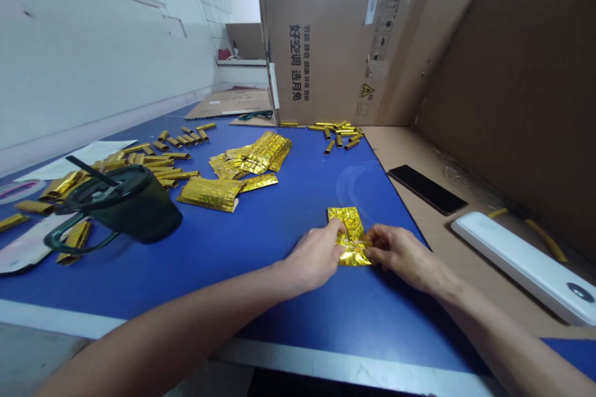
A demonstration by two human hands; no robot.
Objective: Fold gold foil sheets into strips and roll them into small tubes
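Note:
A sheet of shiny gold foil paper [352, 218] lies on the blue table in front of me, its near edge turned over into a folded strip. My left hand [316, 254] pinches the left side of the fold. At the right end of that strip, my right hand [395, 254] has its thumb and fingers closed on the foil's edge. Fingertips hide parts of the fold. Left of the hands rests a stack of flat gold foil sheets [265, 154], with another bundle of gold foil [212, 192] nearer to me.
A dark mug with straw [139, 205] stands left among many rolled gold foil pieces [172, 155]. More rolls [342, 131] lie by the upright cardboard box [335, 43]. On the right are a black phone [426, 189] and a long white device [521, 263].

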